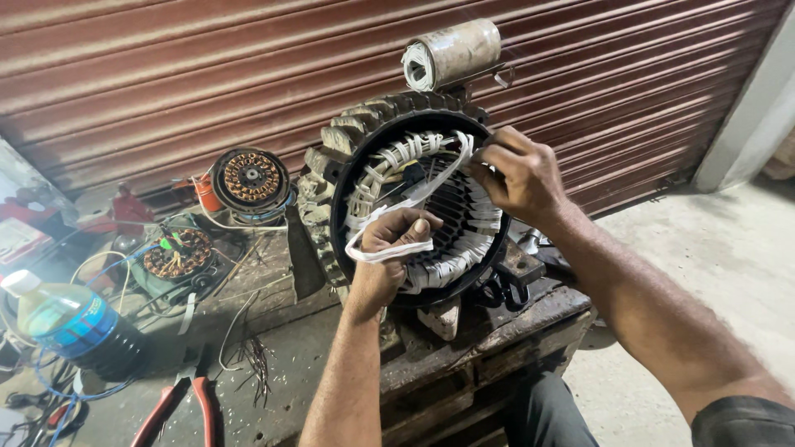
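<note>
Left hand (396, 240) clenched on a loop of white tape (414, 197), right hand (520, 172) pinching its upper end at the rim of the motor (414, 207) on the bench (331, 339): tape likely light, limp, best gripped near the windings; motor probably heavy, rigid.

Bottle (70, 327) at the far left of the bench, lying tilted — clear plastic, white cap, wrapped by a blue label (79, 319) with a lighter band. Red-and-white packet (18, 236) at the left edge, behind the bottle — flat, partly cut off, blurred. No signs, no screens in view.
</note>
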